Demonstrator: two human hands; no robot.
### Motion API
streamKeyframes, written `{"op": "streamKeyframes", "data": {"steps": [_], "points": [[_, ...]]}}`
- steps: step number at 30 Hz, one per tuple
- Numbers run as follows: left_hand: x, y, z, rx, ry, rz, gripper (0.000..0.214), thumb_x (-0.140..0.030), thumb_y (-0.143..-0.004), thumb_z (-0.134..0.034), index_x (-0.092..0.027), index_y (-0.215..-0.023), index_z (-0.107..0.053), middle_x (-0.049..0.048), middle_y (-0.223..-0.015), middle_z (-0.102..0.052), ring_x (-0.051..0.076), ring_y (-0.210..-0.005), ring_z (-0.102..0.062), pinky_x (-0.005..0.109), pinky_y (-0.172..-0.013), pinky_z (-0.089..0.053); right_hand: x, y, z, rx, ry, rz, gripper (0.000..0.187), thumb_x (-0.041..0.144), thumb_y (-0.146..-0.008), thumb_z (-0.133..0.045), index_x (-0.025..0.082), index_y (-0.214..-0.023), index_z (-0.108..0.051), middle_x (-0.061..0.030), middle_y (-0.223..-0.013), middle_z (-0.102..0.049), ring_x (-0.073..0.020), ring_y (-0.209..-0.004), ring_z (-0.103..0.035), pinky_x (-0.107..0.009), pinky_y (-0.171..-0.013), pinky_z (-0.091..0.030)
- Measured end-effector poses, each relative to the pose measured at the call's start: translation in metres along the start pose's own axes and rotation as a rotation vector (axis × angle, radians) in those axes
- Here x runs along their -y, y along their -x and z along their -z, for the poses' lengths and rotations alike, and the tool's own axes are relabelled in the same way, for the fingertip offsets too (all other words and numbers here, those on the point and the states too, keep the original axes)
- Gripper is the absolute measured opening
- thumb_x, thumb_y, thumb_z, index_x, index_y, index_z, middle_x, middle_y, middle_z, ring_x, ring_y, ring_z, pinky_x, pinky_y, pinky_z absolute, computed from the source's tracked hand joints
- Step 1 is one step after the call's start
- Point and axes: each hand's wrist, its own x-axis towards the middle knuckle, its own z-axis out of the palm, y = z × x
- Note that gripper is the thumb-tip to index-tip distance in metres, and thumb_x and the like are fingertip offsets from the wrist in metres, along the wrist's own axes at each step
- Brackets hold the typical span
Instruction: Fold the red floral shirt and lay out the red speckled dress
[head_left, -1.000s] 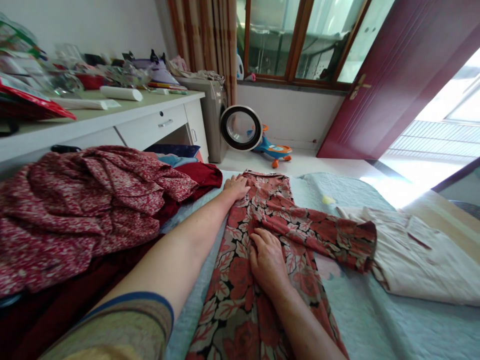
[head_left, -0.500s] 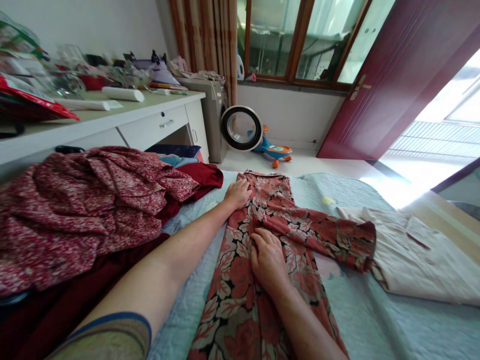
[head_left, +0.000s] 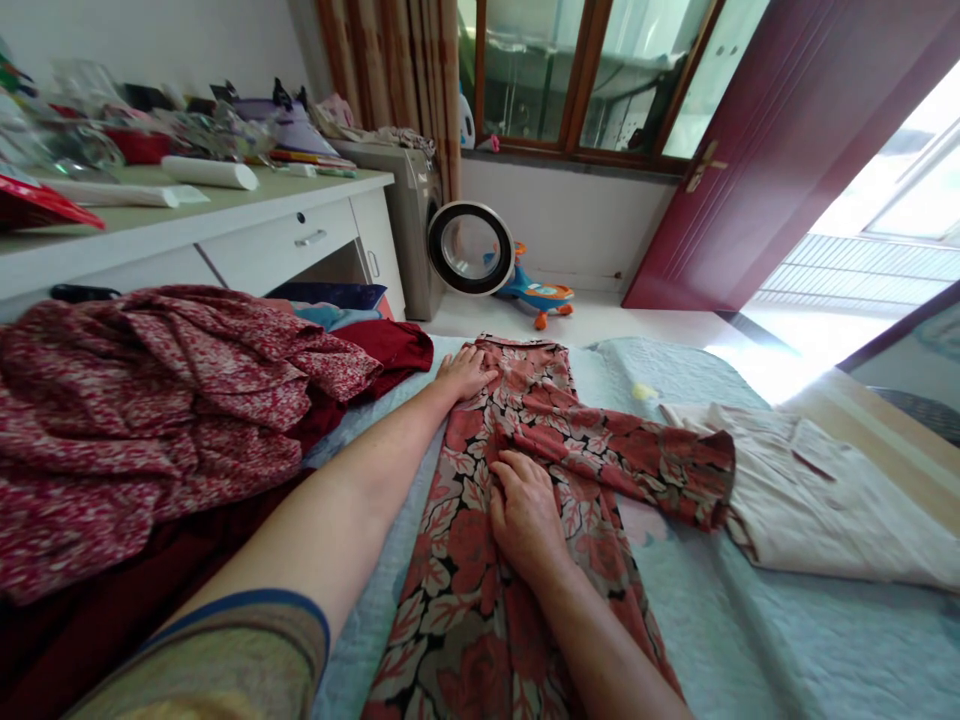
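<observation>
Resting with straight, ungripping fingers of the left hand on the floral garment, close to the far edge of the bed. Also with loosely bent, ungripping fingers of the right hand, nearer the camera. Flanked toward the left edge by a rumpled speckled garment, toward the right by a cream garment meeting the floral sleeve.
</observation>
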Motion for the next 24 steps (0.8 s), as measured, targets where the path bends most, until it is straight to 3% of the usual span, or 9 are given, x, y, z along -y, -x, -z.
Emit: {"op": "streamKeyframes", "data": {"steps": [4,9,14,18,24], "points": [[0.001,0.002,0.001,-0.063,0.023,0.009,0.05,-0.053,-0.096,-0.035,-0.021,-0.133,-0.047,0.0109,-0.147,-0.046,0.024,-0.137,-0.039,0.043,-0.111,-0.032,0.0,0.0,0.0,0.0,-0.01,0.001,0.03,0.015,-0.087,-0.051,0.021,-0.111,-0.068,-0.0076,-0.124,-0.064,-0.0228,-0.119,-0.053,-0.039,-0.107,-0.037],[-0.006,0.023,0.007,-0.123,0.022,0.054,0.048,-0.038,-0.1,-0.027,-0.016,-0.141,-0.041,0.0135,-0.153,-0.039,0.021,-0.142,-0.033,0.039,-0.114,-0.029,0.0,0.0,0.0,0.007,0.005,0.002,0.029,0.016,-0.087,-0.052,0.02,-0.111,-0.068,-0.0078,-0.124,-0.064,-0.0225,-0.119,-0.053,-0.039,-0.106,-0.038],[-0.013,0.05,0.003,0.013,0.008,-0.025,0.056,-0.05,-0.098,-0.033,-0.021,-0.146,-0.037,0.0101,-0.158,-0.032,0.025,-0.146,-0.027,0.049,-0.117,-0.023,-0.001,0.0,0.0,0.012,0.008,0.008,0.03,0.016,-0.087,-0.052,0.02,-0.111,-0.069,-0.0081,-0.123,-0.064,-0.023,-0.118,-0.054,-0.04,-0.106,-0.038],[-0.014,0.055,0.003,0.049,-0.002,-0.031,0.061,-0.057,-0.097,-0.029,-0.023,-0.148,-0.035,0.0094,-0.16,-0.029,0.027,-0.147,-0.026,0.053,-0.117,-0.02,-0.002,0.0,-0.002,-0.002,-0.006,0.008,0.031,0.016,-0.086,-0.051,0.021,-0.111,-0.069,-0.008,-0.124,-0.064,-0.0232,-0.119,-0.054,-0.04,-0.107,-0.038],[-0.031,0.083,0.013,-0.189,-0.055,0.002,0.053,-0.042,-0.096,-0.04,-0.02,-0.144,-0.04,0.0122,-0.154,-0.039,0.027,-0.143,-0.033,0.051,-0.118,-0.018,-0.001,0.0,-0.001,0.002,-0.009,0.01,0.03,0.016,-0.087,-0.051,0.02,-0.111,-0.069,-0.0086,-0.123,-0.065,-0.0235,-0.119,-0.055,-0.04,-0.107,-0.038]]}}
